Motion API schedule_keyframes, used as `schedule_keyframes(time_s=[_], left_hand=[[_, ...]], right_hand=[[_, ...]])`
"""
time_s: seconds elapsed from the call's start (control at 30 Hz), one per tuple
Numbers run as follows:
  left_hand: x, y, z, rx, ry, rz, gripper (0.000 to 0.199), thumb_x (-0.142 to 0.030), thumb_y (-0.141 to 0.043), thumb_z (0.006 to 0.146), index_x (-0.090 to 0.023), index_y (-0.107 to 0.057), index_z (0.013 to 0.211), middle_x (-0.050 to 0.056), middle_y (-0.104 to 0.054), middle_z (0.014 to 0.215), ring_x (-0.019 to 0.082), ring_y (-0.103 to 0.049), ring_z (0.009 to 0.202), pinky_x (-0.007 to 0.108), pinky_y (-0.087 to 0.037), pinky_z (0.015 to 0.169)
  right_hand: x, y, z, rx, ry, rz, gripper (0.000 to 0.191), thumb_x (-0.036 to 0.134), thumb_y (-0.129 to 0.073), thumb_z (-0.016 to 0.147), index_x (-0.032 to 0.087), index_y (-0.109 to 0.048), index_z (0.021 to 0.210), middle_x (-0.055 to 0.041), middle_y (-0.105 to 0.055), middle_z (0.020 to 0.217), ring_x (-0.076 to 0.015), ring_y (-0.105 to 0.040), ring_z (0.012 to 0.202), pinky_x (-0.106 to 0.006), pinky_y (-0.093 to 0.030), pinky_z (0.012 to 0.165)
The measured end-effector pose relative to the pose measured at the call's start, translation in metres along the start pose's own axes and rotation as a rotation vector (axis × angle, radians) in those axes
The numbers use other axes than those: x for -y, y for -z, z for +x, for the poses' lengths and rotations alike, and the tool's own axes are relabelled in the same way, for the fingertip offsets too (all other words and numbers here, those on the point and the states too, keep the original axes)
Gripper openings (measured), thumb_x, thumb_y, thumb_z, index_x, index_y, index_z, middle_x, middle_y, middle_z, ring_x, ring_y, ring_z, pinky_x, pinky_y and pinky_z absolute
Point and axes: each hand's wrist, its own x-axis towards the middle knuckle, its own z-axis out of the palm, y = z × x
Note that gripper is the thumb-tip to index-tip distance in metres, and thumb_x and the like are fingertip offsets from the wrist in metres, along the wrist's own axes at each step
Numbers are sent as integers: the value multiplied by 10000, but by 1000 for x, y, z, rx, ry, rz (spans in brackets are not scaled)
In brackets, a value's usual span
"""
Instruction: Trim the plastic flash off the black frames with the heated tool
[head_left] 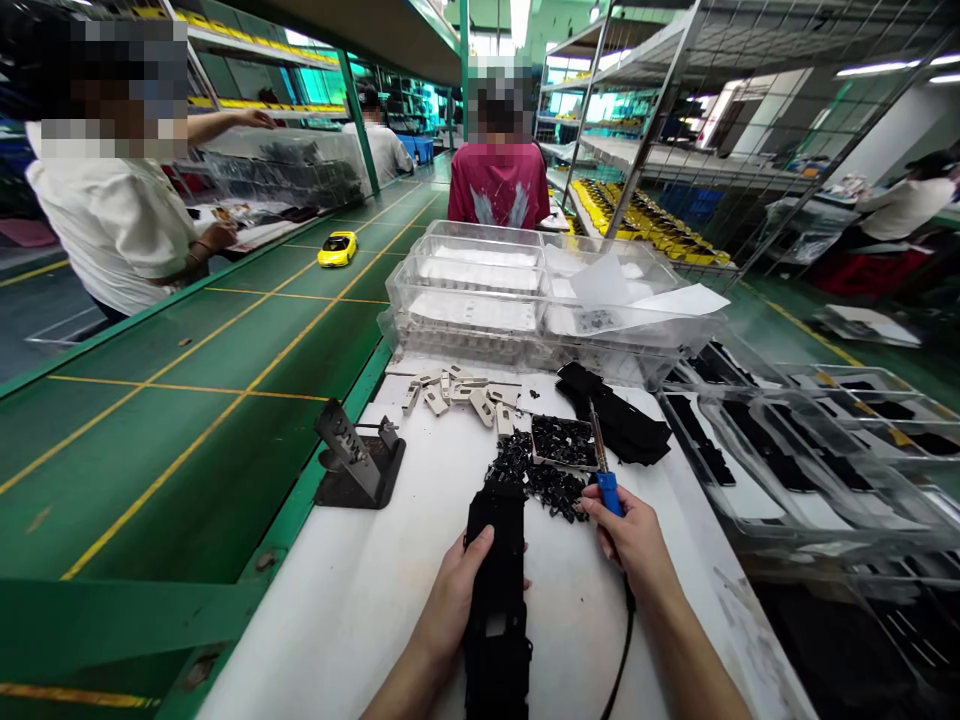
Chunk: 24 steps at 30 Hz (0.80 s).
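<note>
My left hand (459,578) is closed around a long black plastic part (496,600), thumb on its upper face, above the white tabletop (360,580). In my right hand (630,535) is a soldering iron (609,492) with a blue handle, its metal tip pointing up and away; my fingertips are beside the loose pieces. The iron's cord runs down below my wrist. Small black pieces (559,492) lie heaped beyond the held part, and more fill a shallow box (564,441). Behind the heap are off-white small parts (480,398) and a stack of black panels (619,420).
A metal iron stand (360,460) sits at the table's left edge. Clear plastic trays (465,290) are stacked at the back; more trays (780,450) with black parts stand right. Left runs a green conveyor (247,330) with a yellow toy car (337,249). Several people work nearby.
</note>
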Motion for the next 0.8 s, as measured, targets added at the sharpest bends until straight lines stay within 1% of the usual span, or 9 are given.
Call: schedule_keyframes(time_s=[0.07, 0.13, 0.23, 0.33, 0.43, 0.53, 0.6, 0.7, 0.8], left_hand=[[-1, -1, 0, 3, -33, 46, 486, -538, -594, 872, -177, -555, 1195, 74, -690, 902, 230, -722, 727, 279, -556, 551], [-3, -4, -1, 28, -54, 86, 578, -522, -628, 854, -228, -465, 1324, 51, -681, 895, 237, -726, 695, 311, -573, 565], [-10, -10, -5, 99, -66, 93, 676, -467, -636, 866, -298, -327, 1442, 85, -665, 1101, 253, -732, 759, 383, -608, 649], [-18, -17, -13, 137, -101, 155, 671, -455, -616, 883, -321, -308, 1464, 102, -638, 1207, 276, -730, 808, 398, -611, 678], [-22, -21, -22, 129, -175, 262, 647, -471, -610, 882, -316, -355, 1456, 107, -637, 1247, 272, -731, 772, 378, -606, 661], [-22, -22, -29, 124, -227, 287, 599, -456, -617, 882, -323, -421, 1432, 101, -587, 1346, 256, -728, 787, 371, -609, 683], [-22, -22, -33, 120, -238, 261, 597, -447, -638, 869, -318, -452, 1422, 106, -553, 1391, 248, -727, 777, 376, -612, 689], [-23, -24, -36, 122, -229, 232, 626, -459, -656, 854, -302, -453, 1425, 125, -577, 1360, 242, -725, 745, 382, -612, 668], [-23, -26, -36, 134, -230, 246, 613, -464, -650, 857, -297, -458, 1414, 115, -597, 1333, 230, -713, 756, 370, -609, 691]], right_hand=[[11, 0, -10, 50, -15, 13, 438, 493, -772, 683, 166, -626, 935, -15, -647, 652, -66, -358, 354, -195, -186, 324], [26, -3, -22, 121, -32, 26, 442, 495, -792, 676, 165, -655, 938, 29, -565, 508, -65, -323, 340, -191, -166, 326], [48, -12, -38, 236, -48, 33, 431, 500, -802, 683, 163, -679, 921, 48, -501, 425, -54, -280, 331, -193, -151, 340], [63, -23, -47, 307, -17, 28, 390, 499, -791, 705, 169, -681, 882, 38, -524, 449, -46, -276, 334, -198, -167, 346], [70, -33, -50, 335, 74, 12, 326, 473, -774, 732, 182, -678, 845, 38, -523, 512, -74, -371, 400, -207, -262, 385], [73, -38, -52, 274, 224, -71, 247, 440, -720, 789, 201, -670, 824, 12, -555, 670, -119, -471, 552, -238, -374, 498], [75, -40, -54, 210, 303, -121, 212, 420, -685, 815, 210, -665, 799, 0, -564, 743, -143, -497, 632, -259, -413, 574], [75, -42, -56, 181, 342, -158, 196, 410, -664, 833, 218, -662, 793, -16, -574, 801, -176, -528, 713, -280, -448, 654], [73, -43, -57, 181, 372, -182, 203, 424, -664, 836, 222, -678, 811, -48, -577, 934, -207, -555, 813, -296, -472, 713]])
